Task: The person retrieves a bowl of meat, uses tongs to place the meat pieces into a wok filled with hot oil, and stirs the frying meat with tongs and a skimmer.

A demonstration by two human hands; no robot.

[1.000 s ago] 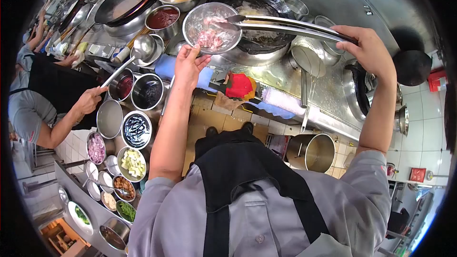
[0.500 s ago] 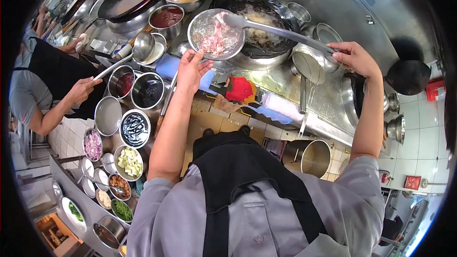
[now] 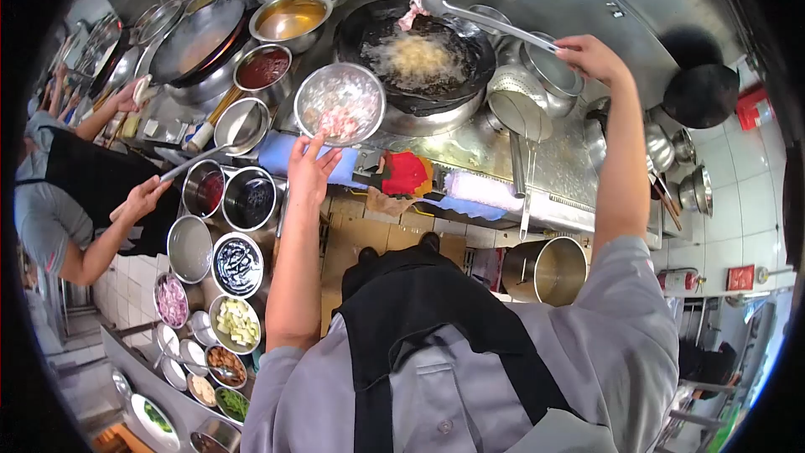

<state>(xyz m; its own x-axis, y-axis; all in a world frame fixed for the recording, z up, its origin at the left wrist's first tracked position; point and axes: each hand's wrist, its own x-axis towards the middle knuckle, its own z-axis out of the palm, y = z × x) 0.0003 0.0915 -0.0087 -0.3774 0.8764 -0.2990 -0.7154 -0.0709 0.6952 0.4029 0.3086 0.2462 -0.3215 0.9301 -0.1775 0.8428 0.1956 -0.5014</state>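
My left hand (image 3: 310, 166) is closed on the near rim of a steel mixing bowl (image 3: 309, 88) with pieces of raw meat (image 3: 340, 123) in it. Long grey tongs (image 3: 503, 27) are gripped near the handle end in my right hand (image 3: 589, 59). At their far tip hangs a pink strip of raw meat (image 3: 411, 13), above the far part of a black wok (image 3: 350, 46). Bubbling oil (image 3: 419, 60) fills the wok's middle, with pale foam and perhaps food in it. The bowl is just left of the wok, tilted slightly.
A strainer (image 3: 518, 113) rests right of the wok. Bowls of yellow liquid (image 3: 292, 18) and red sauce (image 3: 262, 69) stand to the left. Ingredient bowls, including cut vegetables (image 3: 236, 321), line my left side. A co-worker's hand (image 3: 144, 200) holds a ladle there. A deep pot (image 3: 558, 273) sits below right.
The tongs have risen out of the bowl and swung over the wok, carrying a strip of meat. My left hand and the bowl have shifted left and slightly down in the view.
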